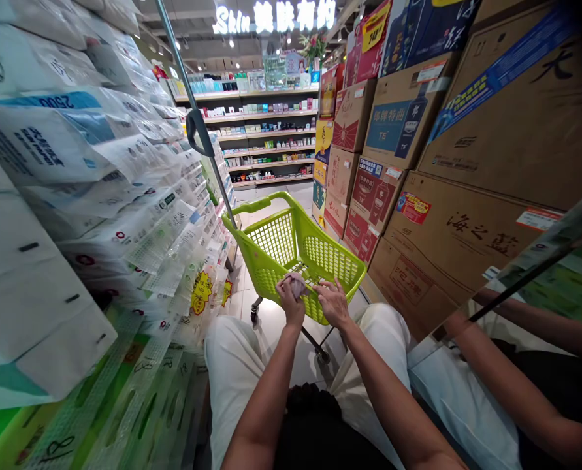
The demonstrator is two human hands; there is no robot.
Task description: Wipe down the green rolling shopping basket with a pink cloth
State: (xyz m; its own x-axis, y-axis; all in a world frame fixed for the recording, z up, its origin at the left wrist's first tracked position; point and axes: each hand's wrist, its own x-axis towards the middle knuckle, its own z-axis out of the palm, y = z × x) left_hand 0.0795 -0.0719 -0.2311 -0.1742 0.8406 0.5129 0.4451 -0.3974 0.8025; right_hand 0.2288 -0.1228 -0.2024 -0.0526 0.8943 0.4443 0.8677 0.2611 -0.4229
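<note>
Bright overhead store lights, sign glare, heavy fisheye warp at edges.

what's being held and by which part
Left hand holds a pinkish cloth, bunched up in its palm; right hand only touches the near rim of the green basket.

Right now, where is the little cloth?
Head view, centre: the cloth is in the left hand, on the green basket rim, beside the right hand.
</note>
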